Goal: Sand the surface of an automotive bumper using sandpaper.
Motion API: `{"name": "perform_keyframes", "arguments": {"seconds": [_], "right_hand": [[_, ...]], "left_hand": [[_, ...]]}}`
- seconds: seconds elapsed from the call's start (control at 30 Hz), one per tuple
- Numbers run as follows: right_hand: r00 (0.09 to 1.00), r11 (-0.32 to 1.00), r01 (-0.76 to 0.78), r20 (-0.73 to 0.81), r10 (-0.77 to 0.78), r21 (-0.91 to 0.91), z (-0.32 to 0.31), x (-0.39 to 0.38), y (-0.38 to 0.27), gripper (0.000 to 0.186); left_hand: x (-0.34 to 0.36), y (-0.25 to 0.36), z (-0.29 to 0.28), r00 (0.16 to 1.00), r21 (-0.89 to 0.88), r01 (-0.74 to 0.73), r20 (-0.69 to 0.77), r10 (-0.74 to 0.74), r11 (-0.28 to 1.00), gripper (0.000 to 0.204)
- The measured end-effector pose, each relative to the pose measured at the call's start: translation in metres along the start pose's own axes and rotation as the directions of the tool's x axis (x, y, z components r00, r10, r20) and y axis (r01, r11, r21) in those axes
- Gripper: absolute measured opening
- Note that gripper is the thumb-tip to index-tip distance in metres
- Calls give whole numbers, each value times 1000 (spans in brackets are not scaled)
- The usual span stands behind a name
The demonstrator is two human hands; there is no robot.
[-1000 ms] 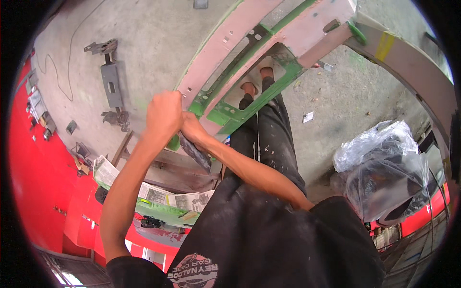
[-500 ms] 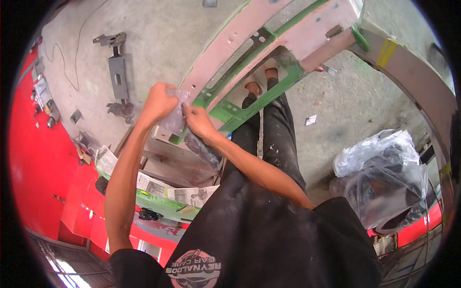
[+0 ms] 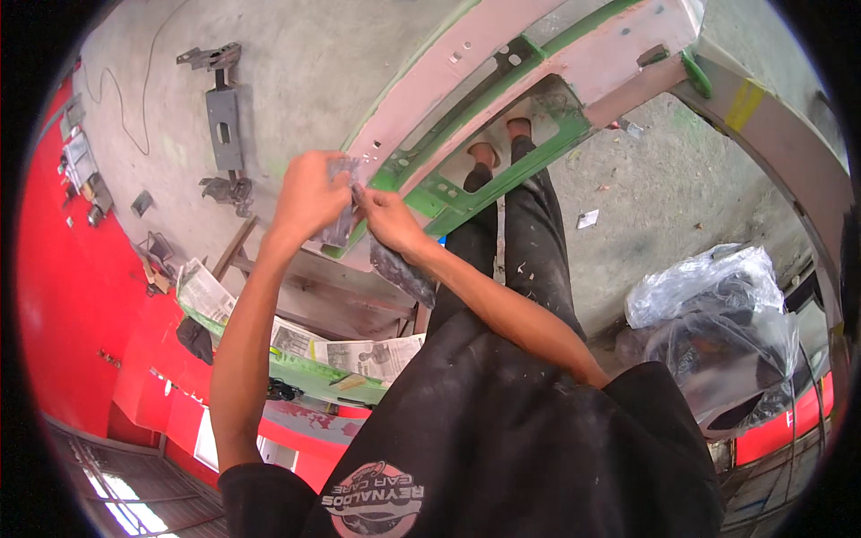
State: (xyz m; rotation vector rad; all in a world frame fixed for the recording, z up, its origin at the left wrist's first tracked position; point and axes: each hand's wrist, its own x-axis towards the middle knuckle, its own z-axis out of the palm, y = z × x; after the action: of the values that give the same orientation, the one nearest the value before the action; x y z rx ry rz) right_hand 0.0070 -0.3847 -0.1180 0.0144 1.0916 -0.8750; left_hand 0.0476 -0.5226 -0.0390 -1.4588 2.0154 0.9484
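My left hand is closed on a dusty grey-purple sheet, thin and slightly bent, whose kind I cannot make out. The fingers of my right hand pinch at the sheet's near edge, close to the left fingers. A darker grey, dusty piece hangs below the right hand; whether it joins the sheet is hidden. Both hands are over the left end of a car bumper, patched in pink and green, with long cut-out openings. My legs show through and below one opening.
A wooden stand is beneath the bumper's left end. Newspaper covers another green panel nearer me. A dark metal bracket lies on the concrete at left. Plastic-wrapped parts are at right, beside a curved grey panel.
The sheet has tilted and shows narrower, its lower end shifting right. My left hand turned with it, and the right fingers remain at its edge. The whole view has shifted slightly.
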Motion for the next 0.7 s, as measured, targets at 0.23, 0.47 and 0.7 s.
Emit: {"name": "perform_keyframes", "arguments": {"seconds": [0.23,0.47,0.7], "right_hand": [[997,998,-62,36,62,-8,-4,-2,-10,53],[996,997,-76,44,74,26,1,-2,-13,52],[996,997,-47,82,42,54,0,0,-12,52]], "left_hand": [[7,9,3,999,43,12,42,-14,999,33],[6,14,2,999,109,-38,32,35,993,32],[7,20,0,998,126,21,57,-29,992,33]]}}
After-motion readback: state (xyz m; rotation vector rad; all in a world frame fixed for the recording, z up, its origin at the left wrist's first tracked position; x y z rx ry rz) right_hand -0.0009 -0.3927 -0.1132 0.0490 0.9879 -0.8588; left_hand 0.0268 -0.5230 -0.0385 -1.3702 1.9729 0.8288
